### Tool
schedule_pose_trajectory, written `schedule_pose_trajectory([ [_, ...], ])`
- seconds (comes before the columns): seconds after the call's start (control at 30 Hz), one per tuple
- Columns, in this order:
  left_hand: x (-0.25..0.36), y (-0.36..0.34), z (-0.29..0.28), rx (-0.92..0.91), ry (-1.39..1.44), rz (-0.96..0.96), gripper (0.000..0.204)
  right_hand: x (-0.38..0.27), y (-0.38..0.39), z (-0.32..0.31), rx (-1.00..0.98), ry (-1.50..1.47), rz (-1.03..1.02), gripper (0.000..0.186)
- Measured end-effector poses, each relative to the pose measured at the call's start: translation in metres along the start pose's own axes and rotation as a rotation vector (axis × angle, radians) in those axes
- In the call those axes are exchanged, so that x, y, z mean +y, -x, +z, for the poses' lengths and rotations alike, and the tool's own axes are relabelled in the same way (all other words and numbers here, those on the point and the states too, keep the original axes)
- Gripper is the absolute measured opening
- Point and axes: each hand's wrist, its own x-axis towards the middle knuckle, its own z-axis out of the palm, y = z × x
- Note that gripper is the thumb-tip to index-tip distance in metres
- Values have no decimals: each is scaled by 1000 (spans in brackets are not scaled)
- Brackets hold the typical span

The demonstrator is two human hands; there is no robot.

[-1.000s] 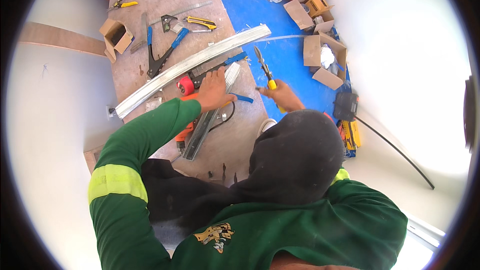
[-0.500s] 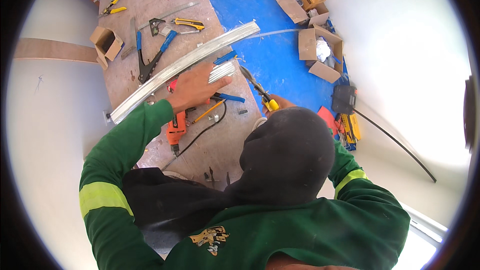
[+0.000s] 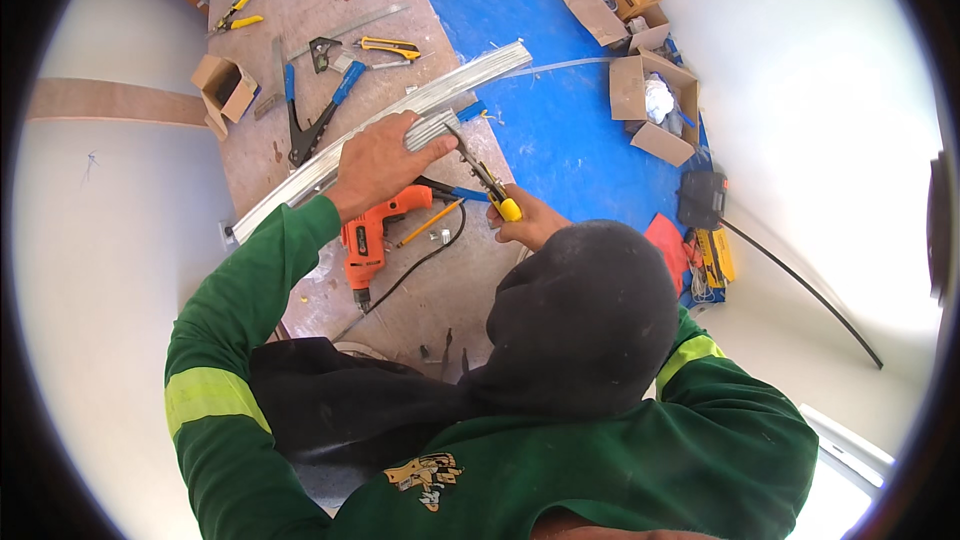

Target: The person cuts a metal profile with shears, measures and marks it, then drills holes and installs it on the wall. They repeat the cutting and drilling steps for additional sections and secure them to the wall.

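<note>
My left hand [image 3: 380,168] is closed around a short ridged silver metal profile [image 3: 432,129], thumb along its near side. Yellow-handled tin snips [image 3: 484,178] are in my right hand [image 3: 530,219], their jaws at the profile's right end. Whether the blades have closed on the metal I cannot tell. Behind my left hand, long silver metal profiles [image 3: 452,80] lie slantwise across the worktable [image 3: 420,290]. An orange power drill [image 3: 370,240] rests below that hand, with a pencil [image 3: 430,223] beside it. Dark fabric [image 3: 585,315] hides part of my right forearm.
A blue-handled hand riveter [image 3: 318,120], a yellow utility knife [image 3: 390,47] and a small open carton [image 3: 225,90] are on the table's far part. Open cardboard boxes [image 3: 655,105] stand on the blue floor covering [image 3: 560,150] at right. A black tool case [image 3: 703,199] is near the wall.
My right hand has brought the tin snips leftward, and their jaws now meet the short profile's end. My left hand has shifted slightly, uncovering more of the drill.
</note>
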Motion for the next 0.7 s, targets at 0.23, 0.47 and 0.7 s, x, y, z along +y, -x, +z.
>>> schedule_pose_trajectory([
  [0.23,3,0,-3,-33,12,-88,69,-7,3,5,28,5,-1,45],
  [0.47,-8,-4,5,30,-48,37,82,5,-6,12,41,62,0,46],
  [0.7,-17,-4,10,-6,-69,70,80,10,-7,13,70,121,-22,45],
])
